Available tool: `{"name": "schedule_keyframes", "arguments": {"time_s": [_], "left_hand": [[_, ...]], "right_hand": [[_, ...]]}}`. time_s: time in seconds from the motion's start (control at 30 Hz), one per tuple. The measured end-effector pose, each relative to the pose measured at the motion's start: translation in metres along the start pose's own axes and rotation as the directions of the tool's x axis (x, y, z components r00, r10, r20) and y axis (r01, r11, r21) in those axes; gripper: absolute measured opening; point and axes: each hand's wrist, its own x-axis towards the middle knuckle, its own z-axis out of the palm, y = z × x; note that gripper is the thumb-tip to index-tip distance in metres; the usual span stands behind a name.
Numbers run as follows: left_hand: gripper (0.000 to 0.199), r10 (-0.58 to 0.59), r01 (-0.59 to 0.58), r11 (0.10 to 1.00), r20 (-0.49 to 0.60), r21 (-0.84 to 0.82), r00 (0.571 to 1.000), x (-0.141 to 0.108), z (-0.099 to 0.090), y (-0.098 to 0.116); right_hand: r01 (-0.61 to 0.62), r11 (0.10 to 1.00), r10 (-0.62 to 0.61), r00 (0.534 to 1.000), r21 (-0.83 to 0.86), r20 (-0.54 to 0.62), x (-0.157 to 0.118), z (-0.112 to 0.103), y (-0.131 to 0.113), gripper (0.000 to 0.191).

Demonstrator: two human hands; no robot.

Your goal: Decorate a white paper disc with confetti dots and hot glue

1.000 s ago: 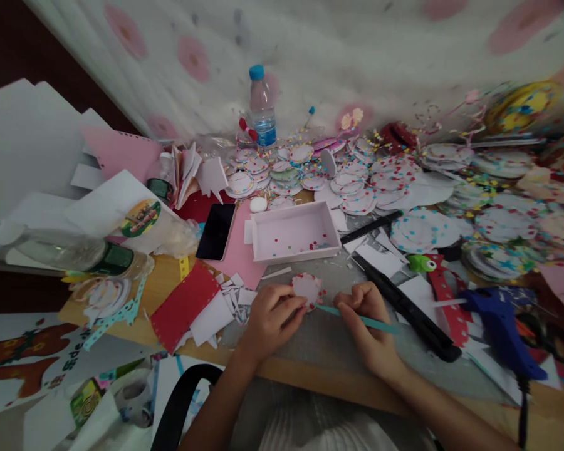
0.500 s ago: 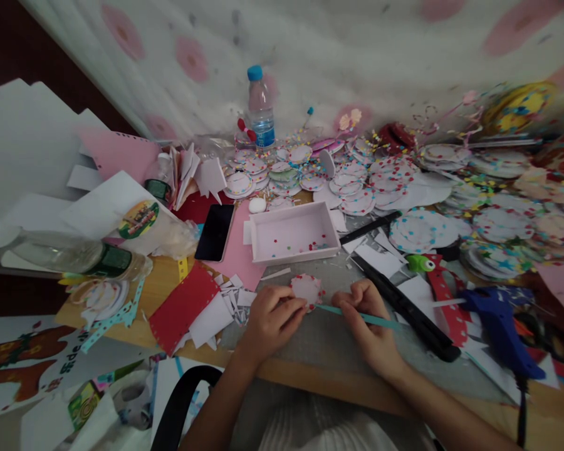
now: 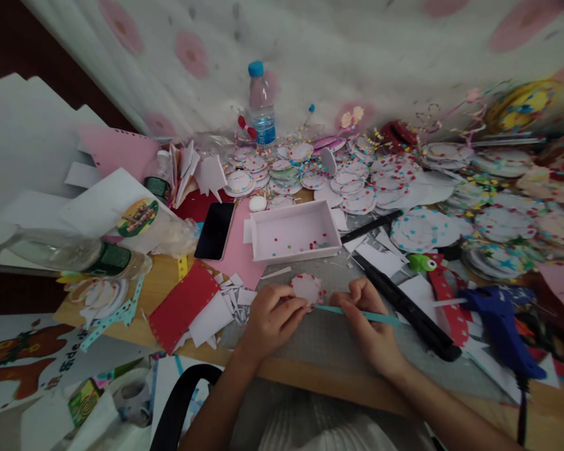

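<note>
Pinching the disc [image 3: 305,289] by its edge, the left hand [image 3: 272,319] shows in the head view with its thumb and fingers drawn together. The disc is white, rimmed with small red dots, and sits just past those fingertips, over the grey mat [image 3: 310,343]. The right hand [image 3: 366,322] grips the turquoise strip [image 3: 383,318] between thumb and forefinger, its other fingers curled in.

The strip's long axis runs nearly crosswise, sloping a little toward the body at its right end. Its narrow left tip points at the disc's lower right edge, and the wider end sticks out past the right hand. The disc is nearer the left hand, with a gap between it and the right fingers. The box [image 3: 296,254] lies beyond both hands, with small coloured bits inside, and the glue gun [image 3: 501,329] well off to the right.

Part of the strip is covered by the right thumb and fingers, and the left fingers cover the disc's left edge. The strip's tip is too fine to make out; whether it touches the disc, I cannot tell. The disc's underside is out of sight.
</note>
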Motion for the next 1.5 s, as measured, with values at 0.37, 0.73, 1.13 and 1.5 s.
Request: {"name": "schedule_keyframes", "arguments": {"time_s": [0.37, 0.73, 1.13, 1.5], "left_hand": [[0.009, -0.009, 0.008, 1.000, 0.005, 0.009, 1.000, 0.001, 0.000, 0.001], [0.014, -0.037, 0.037, 0.999, 0.018, -0.011, 0.999, -0.003, 0.000, -0.002], [0.037, -0.009, 0.009, 0.991, 0.000, -0.134, 1.000, -0.002, -0.012, 0.003], [0.047, -0.431, 0.299, 0.888, -0.402, -0.350, 0.808, 0.079, -0.012, -0.076]], "right_hand": [[-0.017, 0.999, 0.017, 1.000, 0.031, -0.006, 0.000, -0.002, 0.003, 0.025], [-0.119, 0.992, 0.126, 0.967, 0.043, -0.223, 0.005, -0.006, -0.001, 0.025], [0.082, 0.993, -0.067, 0.984, 0.087, -0.165, 0.015, -0.014, -0.012, 0.014], [0.203, 0.971, -0.222, 0.960, -0.123, -0.171, 0.048, -0.028, -0.062, 0.010]]}}
